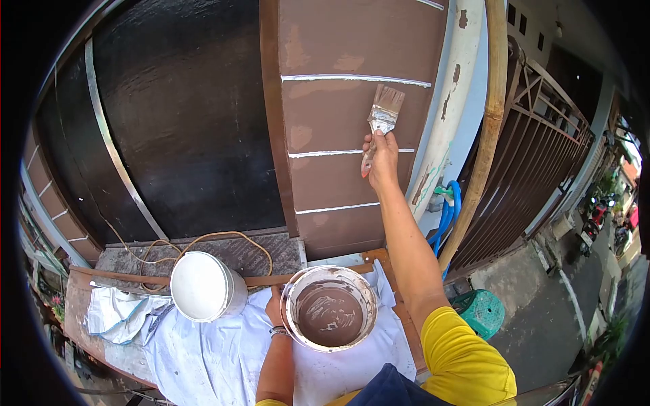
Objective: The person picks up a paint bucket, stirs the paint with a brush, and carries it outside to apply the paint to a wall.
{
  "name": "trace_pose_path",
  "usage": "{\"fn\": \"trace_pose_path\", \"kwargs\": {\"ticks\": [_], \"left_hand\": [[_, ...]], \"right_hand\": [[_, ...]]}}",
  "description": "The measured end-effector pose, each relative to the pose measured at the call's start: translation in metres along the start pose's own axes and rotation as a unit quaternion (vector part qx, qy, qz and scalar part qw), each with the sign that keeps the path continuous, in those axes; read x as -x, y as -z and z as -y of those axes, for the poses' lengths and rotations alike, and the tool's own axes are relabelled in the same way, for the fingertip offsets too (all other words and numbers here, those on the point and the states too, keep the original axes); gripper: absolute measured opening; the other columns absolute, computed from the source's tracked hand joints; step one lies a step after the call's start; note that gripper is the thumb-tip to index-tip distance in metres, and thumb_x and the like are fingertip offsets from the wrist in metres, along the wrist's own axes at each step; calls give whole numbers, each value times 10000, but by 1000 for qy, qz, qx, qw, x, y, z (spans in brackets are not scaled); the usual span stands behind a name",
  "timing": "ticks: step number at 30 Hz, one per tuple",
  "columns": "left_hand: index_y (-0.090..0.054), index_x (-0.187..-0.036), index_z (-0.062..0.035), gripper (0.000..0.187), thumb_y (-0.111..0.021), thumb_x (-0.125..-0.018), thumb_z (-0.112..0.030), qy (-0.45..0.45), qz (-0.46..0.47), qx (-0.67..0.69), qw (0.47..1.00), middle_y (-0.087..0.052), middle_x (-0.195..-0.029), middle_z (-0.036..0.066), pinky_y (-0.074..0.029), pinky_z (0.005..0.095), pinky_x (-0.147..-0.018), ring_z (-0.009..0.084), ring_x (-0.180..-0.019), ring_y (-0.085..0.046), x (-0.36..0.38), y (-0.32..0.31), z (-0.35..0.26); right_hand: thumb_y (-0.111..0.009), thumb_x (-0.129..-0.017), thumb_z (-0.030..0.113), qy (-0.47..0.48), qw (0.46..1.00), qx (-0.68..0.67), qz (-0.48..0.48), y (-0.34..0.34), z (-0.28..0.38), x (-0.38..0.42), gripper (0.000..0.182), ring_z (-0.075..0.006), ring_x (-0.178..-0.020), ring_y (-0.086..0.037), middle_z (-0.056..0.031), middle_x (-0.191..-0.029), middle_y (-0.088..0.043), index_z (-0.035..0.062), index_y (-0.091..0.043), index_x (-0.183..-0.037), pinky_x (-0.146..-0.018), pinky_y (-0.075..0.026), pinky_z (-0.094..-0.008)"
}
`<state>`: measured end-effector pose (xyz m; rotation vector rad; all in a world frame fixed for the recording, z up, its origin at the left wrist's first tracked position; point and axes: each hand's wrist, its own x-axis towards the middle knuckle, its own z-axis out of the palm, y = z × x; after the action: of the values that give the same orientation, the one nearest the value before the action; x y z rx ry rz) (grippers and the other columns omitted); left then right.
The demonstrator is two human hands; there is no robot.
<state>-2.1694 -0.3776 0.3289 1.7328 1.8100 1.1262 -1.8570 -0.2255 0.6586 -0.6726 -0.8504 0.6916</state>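
Paintbrush (388,100) is pointing upward in the grip of the right hand (383,154).
Fingers are wrapping snugly around the handle (367,164), its bristles facing the brown wall (332,125); the left hand (274,308), its hold partly hidden, is touching the paint bucket (372,304), which is standing on white cloth (203,362) over the table (122,358), near a white bucket (237,298).

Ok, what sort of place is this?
Outdoors, likely a home's front by a street: beyond the slatted metal gate there is a paved lane with a motorbike on the far right.
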Motion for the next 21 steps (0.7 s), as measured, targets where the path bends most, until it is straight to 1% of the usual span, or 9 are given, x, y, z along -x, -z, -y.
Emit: {"fn": "trace_pose_path", "kwargs": {"ticks": [1,7,10,12,14,15,18,19,21], "left_hand": [[-527,-1129,-120,341,-618,-904,-359,-7,-5,-24,1000,-683,-739,183,-490,493,-610,411,-707,-678,1,4,-4],[-514,-1132,-127,362,-624,-897,-380,17,9,17,1000,-667,-705,182,-479,491,-598,412,-688,-669,0,-4,8],[-514,-1140,-125,367,-621,-900,-381,31,13,30,999,-671,-711,187,-481,492,-604,414,-699,-674,-2,-6,8],[-516,-1146,-120,370,-616,-912,-388,15,3,6,1000,-676,-718,191,-483,493,-610,416,-710,-678,-1,-3,3],[-518,-1150,-113,371,-608,-928,-397,8,4,-13,1000,-682,-731,195,-486,493,-617,417,-722,-682,0,0,1],[-520,-1151,-110,371,-603,-938,-402,16,9,-9,1000,-686,-740,197,-488,493,-620,418,-729,-683,-1,-2,2],[-529,-1146,-104,374,-589,-961,-423,10,12,-40,999,-696,-764,199,-496,493,-629,412,-738,-688,0,7,-14],[-529,-1146,-104,374,-590,-960,-423,10,13,-41,999,-696,-765,198,-498,492,-629,410,-738,-689,1,9,-15],[-530,-1139,-103,382,-586,-958,-434,0,6,-35,999,-694,-752,193,-503,490,-629,399,-728,-691,2,12,-16]], "right_hand": [[-476,-1053,196,5,1000,0,-4,0,-3,-1,150,-90,-714,-553,-29,-872,-592,70,-557,-1068,-630,-469,-270],[-488,-1053,203,36,998,14,-46,-4,-3,0,161,-98,-710,-570,-39,-890,-599,52,-544,-1061,-588,-484,-263],[-490,-1055,214,129,981,142,-43,-1,10,15,176,-104,-728,-610,-41,-896,-615,44,-536,-1060,-590,-503,-246],[-512,-1044,259,158,955,250,0,10,18,13,219,-151,-768,-666,-76,-838,-647,44,-553,-1031,-636,-513,-307],[-521,-1032,292,188,906,375,58,22,28,5,253,-197,-801,-687,-103,-815,-668,43,-564,-1021,-675,-516,-362],[-543,-996,366,179,895,398,95,23,37,2,318,-312,-854,-691,-164,-848,-694,53,-584,-1030,-762,-500,-444],[-556,-967,405,147,815,529,188,8,67,6,366,-396,-897,-669,-199,-899,-704,51,-595,-1055,-809,-484,-478],[-595,-941,421,153,798,541,216,2,69,6,402,-428,-916,-663,-221,-912,-701,38,-600,-1063,-801,-485,-497],[-608,-938,422,178,773,557,247,-11,70,6,417,-431,-931,-667,-229,-928,-704,28,-598,-1075,-799,-488,-508]]}}
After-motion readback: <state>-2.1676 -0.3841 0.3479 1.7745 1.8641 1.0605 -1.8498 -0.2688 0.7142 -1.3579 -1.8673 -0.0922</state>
